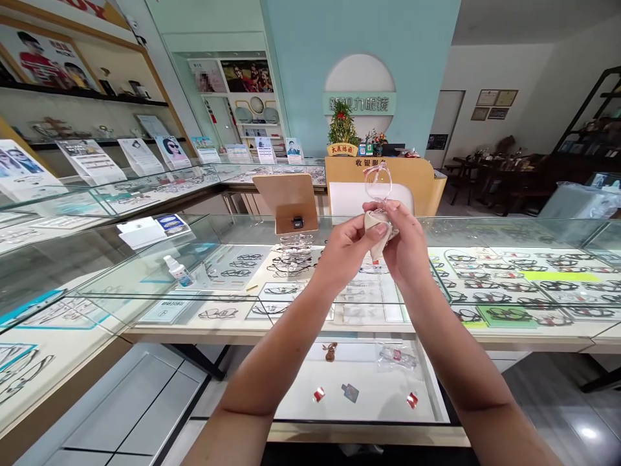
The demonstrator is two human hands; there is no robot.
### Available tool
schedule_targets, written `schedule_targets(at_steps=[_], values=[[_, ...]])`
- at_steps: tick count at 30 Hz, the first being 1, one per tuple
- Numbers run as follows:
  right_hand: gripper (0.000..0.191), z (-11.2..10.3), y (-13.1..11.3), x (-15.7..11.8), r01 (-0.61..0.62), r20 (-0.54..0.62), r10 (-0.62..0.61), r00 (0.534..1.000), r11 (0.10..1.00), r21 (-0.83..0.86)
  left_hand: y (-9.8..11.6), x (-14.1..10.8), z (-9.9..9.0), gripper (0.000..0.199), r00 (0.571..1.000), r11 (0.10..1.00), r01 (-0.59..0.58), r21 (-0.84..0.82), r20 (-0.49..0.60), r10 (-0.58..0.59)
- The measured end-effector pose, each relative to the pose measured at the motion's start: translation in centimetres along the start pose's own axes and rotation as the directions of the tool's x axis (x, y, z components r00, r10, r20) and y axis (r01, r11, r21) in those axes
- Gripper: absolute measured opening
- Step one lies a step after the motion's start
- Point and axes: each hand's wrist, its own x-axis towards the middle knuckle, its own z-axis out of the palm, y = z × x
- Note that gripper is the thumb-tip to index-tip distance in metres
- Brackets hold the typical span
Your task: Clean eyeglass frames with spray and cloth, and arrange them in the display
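Observation:
Both my hands are raised together above the glass display counter (233, 298), arms stretched forward. A pair of clear-framed eyeglasses (378, 183) stands up out of them, one round lens rim showing above the fingers. My left hand (350, 244) is closed on a pale beige cleaning cloth (377, 234), its thumb pressing the folds. My right hand (405, 238) is closed around the lower part of the eyeglasses, its fingers against the cloth. The other lens is hidden by the cloth and fingers.
Rows of eyeglasses (490, 297) lie inside the counter. A white spray bottle (178, 272) and a tilted mirror back (286, 199) stand on the left. Below my arms an open drawer (378, 409) holds small packets. The cashier desk (427, 188) is beyond.

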Motion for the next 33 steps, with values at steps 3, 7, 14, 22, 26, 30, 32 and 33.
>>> schedule_targets(at_steps=[3,7,14,22,26,30,32,33], values=[[0.025,0.0,0.0,-0.1,-0.017,0.007,0.017,1.000,1.000,0.013,-0.4,-0.1,0.1,0.053,0.999,0.998,-0.030,0.046,-0.024,0.031],[0.024,0.7,-0.3,-0.7,-0.008,0.008,0.008,1.000,0.996,0.090,-0.7,-0.4,0.5,0.055,0.976,0.982,-0.165,0.090,-0.130,0.175],[0.027,1.0,-0.7,-1.4,0.046,0.027,-0.050,0.998,0.990,0.130,-0.9,-0.5,0.2,0.061,0.964,0.977,-0.199,0.080,-0.165,0.210],[0.026,0.0,-0.8,-0.4,0.040,0.006,-0.042,0.999,0.992,0.123,0.0,0.5,-0.9,0.056,0.985,0.998,-0.068,0.011,0.157,0.066],[0.025,0.8,-0.9,-0.9,0.019,0.020,-0.021,1.000,0.994,0.106,-0.5,0.4,0.2,0.059,0.980,0.980,-0.181,0.081,-0.067,0.187],[0.027,0.8,-0.4,-0.9,-0.019,0.032,0.016,0.999,0.996,0.088,-1.3,0.4,-0.1,0.067,0.956,0.962,-0.210,0.174,-0.169,0.239],[0.028,0.5,0.0,-0.6,-0.041,0.013,0.039,0.999,0.992,0.117,-1.2,0.4,-1.0,0.067,0.980,0.963,-0.177,0.204,-0.057,0.192],[0.028,0.3,0.1,-0.4,-0.055,0.001,0.056,0.998,0.989,0.138,-1.1,0.5,-1.5,0.065,0.987,0.966,-0.158,0.206,0.021,0.157]])
